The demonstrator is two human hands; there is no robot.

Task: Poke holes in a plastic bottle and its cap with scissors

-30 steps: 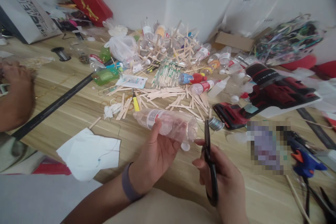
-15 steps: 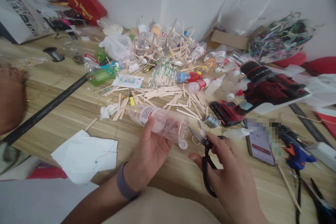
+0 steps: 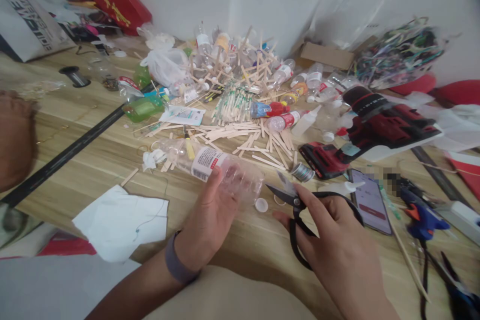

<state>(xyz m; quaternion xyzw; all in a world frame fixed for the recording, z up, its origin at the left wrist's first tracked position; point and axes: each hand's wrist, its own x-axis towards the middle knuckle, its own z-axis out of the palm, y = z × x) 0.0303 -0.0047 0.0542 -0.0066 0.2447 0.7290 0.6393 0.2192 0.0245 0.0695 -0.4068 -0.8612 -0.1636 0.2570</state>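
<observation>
The wooden table (image 3: 105, 160) and the clutter across it lie as they did half a second ago. The clear bottle (image 3: 206, 160) now reaches farther left, showing more of its neck end, in front of a yellow-handled screwdriver (image 3: 190, 149). The black-handled scissors (image 3: 297, 203) have their handles spread wider than before.

For room, the broadest bare stretch of wood runs left of the bottle, bounded by a long black strip (image 3: 75, 132); a smaller bare patch sits between the two wrists. A red-and-black power drill (image 3: 390, 122) crowds the right side, a phone (image 3: 371, 200) lies beyond the right knuckles, and a wire spool (image 3: 303, 172) sits near the blades.

The left hand (image 3: 215, 215) is curled around the bottle, thumb on top near the label, fingers beneath. The right hand (image 3: 337, 240) has hold of the scissors, blades parted, their tips just beside the bottle's base; contact there cannot be told. A small white cap (image 3: 261, 205) shows just below that base.
</observation>
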